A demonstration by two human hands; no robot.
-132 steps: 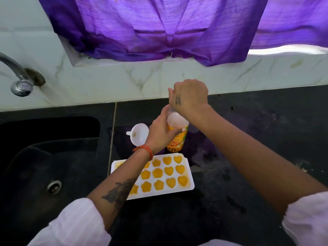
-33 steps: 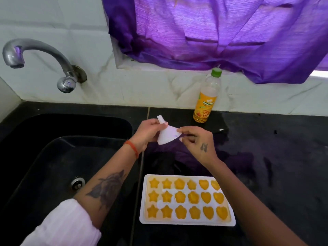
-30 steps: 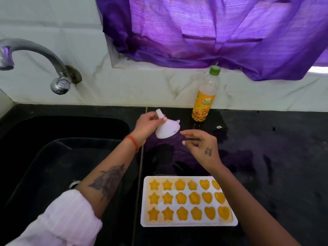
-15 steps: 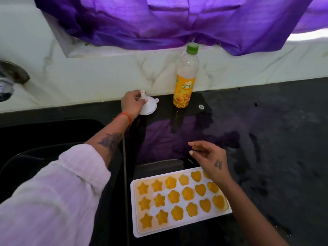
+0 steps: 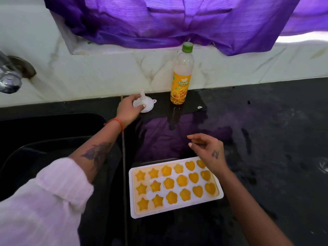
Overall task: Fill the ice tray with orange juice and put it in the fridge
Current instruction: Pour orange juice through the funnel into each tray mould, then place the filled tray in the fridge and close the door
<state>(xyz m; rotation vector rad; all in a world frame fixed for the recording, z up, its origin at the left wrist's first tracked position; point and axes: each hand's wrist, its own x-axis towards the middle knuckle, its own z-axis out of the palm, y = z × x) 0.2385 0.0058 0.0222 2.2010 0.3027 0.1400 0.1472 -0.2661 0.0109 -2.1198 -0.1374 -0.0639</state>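
My left hand [image 5: 128, 108] rests on the funnel [image 5: 145, 102], which stands mouth-down at the back edge of the tabletop [image 5: 266, 139], fingers curled round its cone. My right hand [image 5: 208, 150] hovers loosely open and empty just over the tray's far right corner. The tray [image 5: 174, 188], cells filled orange, lies near the front edge beside the sink [image 5: 44, 139]; the capped bottle [image 5: 181, 75] stands just right of the funnel.

white ice tray [image 5: 132, 196] (orange star, flower, heart cells), purple curtain [image 5: 177, 20]
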